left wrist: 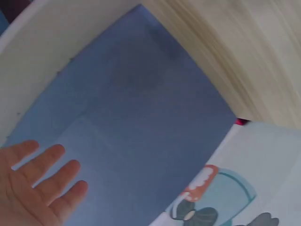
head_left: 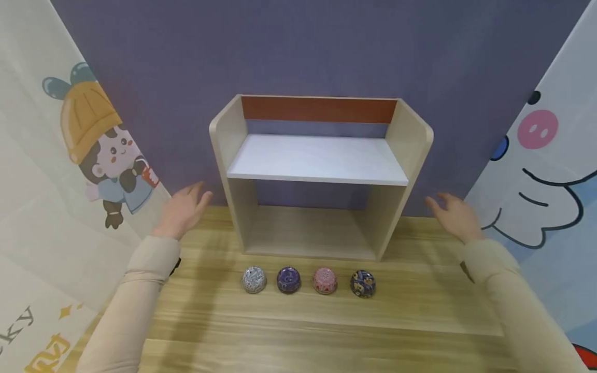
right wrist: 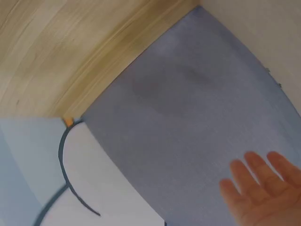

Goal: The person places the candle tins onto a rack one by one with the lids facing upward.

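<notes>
A two-tier wooden shelf (head_left: 317,158) with a white middle board stands at the back of the table. In front of it lie several small round patterned tins in a row: a white-and-grey one (head_left: 254,280), a purple one (head_left: 288,280), a pink one (head_left: 325,281) and a dark floral one (head_left: 363,283). My left hand (head_left: 183,210) hovers left of the shelf, apart from it, holding nothing. On the other side my right hand (head_left: 456,216) is held in the air, likewise with nothing in it. Both wrist views show the fingers spread and relaxed.
The wood-grain table (head_left: 298,331) runs under the shelf and tins. A dark blue cloth (head_left: 322,46) hangs behind. A cartoon-printed white sheet (head_left: 37,171) borders the left, and another printed sheet (head_left: 559,217) borders the right.
</notes>
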The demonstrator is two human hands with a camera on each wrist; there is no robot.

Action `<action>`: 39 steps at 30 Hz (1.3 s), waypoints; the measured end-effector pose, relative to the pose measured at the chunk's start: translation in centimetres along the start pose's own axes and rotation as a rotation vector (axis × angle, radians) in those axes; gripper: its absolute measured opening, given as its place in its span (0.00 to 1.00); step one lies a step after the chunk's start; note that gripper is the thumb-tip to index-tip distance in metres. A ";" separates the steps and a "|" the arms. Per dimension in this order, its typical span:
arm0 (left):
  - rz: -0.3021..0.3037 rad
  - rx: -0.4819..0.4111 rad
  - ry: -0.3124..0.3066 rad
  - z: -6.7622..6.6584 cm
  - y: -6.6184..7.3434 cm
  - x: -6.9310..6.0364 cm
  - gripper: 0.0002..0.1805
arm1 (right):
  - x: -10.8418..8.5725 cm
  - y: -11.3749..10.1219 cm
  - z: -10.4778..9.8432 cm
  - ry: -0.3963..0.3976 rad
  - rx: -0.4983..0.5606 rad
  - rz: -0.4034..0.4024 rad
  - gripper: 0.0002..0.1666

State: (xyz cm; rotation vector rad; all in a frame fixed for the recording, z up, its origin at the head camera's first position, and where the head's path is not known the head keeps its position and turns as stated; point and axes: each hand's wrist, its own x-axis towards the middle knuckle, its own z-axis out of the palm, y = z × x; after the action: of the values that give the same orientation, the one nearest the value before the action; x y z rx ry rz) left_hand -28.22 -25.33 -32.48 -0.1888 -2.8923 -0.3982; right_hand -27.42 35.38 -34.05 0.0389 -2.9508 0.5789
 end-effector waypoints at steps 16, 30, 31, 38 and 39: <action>0.137 -0.173 0.353 0.2 3.8 -3.6 0.20 | -3.6 -0.8 0.3 0.047 0.290 -0.007 0.37; 0.298 -0.239 0.455 2.7 6.3 -6.0 0.14 | -5.7 -2.0 1.2 0.019 0.369 0.007 0.33; 0.292 -0.256 0.441 2.9 6.6 -6.2 0.14 | -5.8 -2.1 1.4 0.019 0.368 0.004 0.33; 0.270 -0.296 0.356 4.1 8.5 -7.3 0.13 | -6.4 -2.7 1.7 0.069 0.346 -0.048 0.31; 0.273 -0.298 0.340 4.3 8.8 -7.4 0.13 | -6.4 -2.8 1.7 0.077 0.337 -0.053 0.30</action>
State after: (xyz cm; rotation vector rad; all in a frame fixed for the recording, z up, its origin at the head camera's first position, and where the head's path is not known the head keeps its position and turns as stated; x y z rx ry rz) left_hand -20.49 -16.50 -36.02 -0.5033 -2.4213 -0.7297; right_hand -21.15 32.17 -35.40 0.1254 -2.7361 1.0361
